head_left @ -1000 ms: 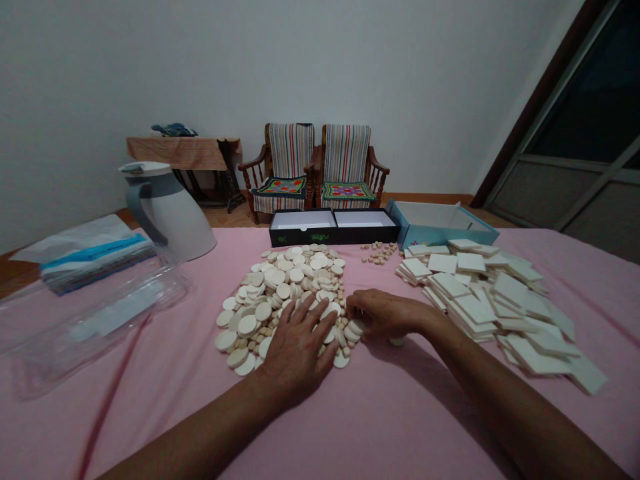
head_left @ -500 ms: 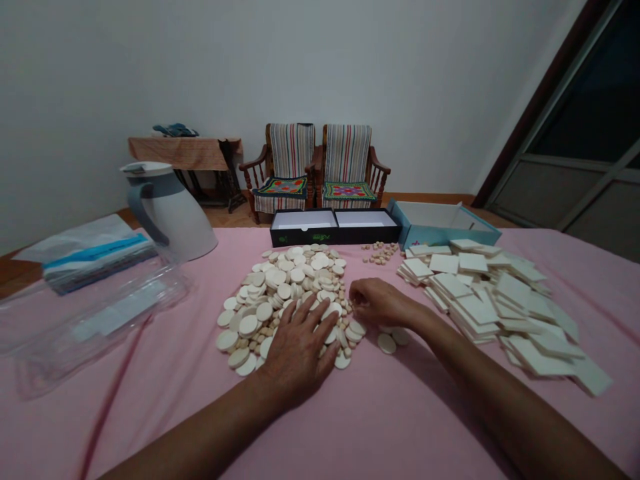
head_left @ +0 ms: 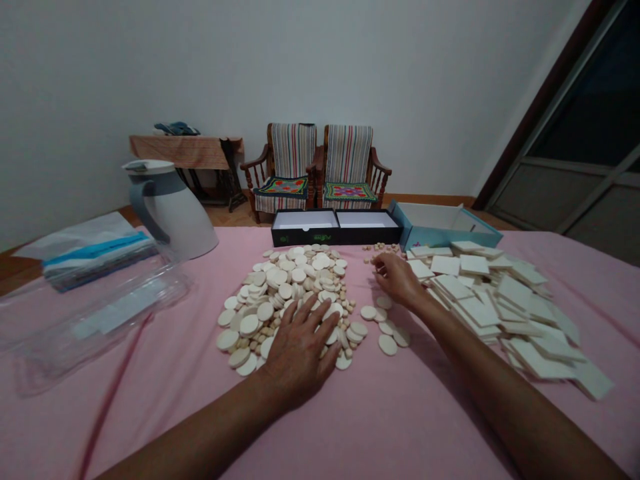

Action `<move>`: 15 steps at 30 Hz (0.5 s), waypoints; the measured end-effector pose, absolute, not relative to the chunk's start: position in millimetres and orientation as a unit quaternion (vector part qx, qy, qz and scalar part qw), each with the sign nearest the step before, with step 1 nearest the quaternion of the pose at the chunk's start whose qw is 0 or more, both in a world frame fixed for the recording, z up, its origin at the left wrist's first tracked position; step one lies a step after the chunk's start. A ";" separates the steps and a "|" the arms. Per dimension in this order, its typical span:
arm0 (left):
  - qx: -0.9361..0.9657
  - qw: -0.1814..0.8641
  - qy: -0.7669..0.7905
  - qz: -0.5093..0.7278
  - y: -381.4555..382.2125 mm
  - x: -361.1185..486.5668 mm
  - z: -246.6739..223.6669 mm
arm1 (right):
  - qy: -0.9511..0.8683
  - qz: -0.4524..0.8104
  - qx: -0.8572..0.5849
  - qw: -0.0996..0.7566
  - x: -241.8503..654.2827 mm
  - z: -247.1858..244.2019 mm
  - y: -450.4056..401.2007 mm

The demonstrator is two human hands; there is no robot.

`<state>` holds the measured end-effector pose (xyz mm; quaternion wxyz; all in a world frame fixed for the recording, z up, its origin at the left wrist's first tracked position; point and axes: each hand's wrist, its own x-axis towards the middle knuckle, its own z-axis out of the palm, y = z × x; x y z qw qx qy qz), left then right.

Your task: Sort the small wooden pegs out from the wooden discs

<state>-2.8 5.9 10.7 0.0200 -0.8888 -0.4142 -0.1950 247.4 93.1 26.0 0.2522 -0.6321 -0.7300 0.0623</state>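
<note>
Lying flat, loose round discs, left hand on disc heap

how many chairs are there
2: one chair behind the black box's left half, the other just right of it, both before the wall

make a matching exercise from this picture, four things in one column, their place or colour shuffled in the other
1. Left hand
2. Right hand
3. Square tiles
4. Jug

A. White, with a grey handle
B. Spread on the disc pile
C. Heaped before the light blue box
D. By small pieces near the black box

Pairs: 1-B, 2-D, 3-C, 4-A
</note>
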 end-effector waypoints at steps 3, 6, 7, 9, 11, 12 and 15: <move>-0.889 0.019 -0.415 -0.194 6.3 -2.4 10.0 | -0.713 0.048 -0.623 0.318 249.9 24.2 94.4; -0.889 0.024 -0.411 -0.200 6.5 -2.4 8.6 | -0.769 0.135 -0.577 0.241 238.4 26.0 87.1; -0.889 0.025 -0.411 -0.201 6.4 -2.5 8.3 | -0.783 0.166 -0.560 0.213 233.1 26.6 84.0; -0.889 0.024 -0.412 -0.198 6.3 -2.5 8.3 | -0.800 0.210 -0.534 0.178 223.1 26.4 78.3; -0.889 0.019 -0.415 -0.192 6.3 -2.4 9.2 | -0.803 0.225 -0.526 0.164 215.8 24.6 74.4; -0.889 0.017 -0.417 -0.189 6.3 -2.2 9.7 | -0.805 0.228 -0.523 0.161 213.8 23.4 73.4; -0.889 0.013 -0.420 -0.183 6.5 -1.5 11.0 | -0.808 0.225 -0.523 0.154 214.2 20.8 74.4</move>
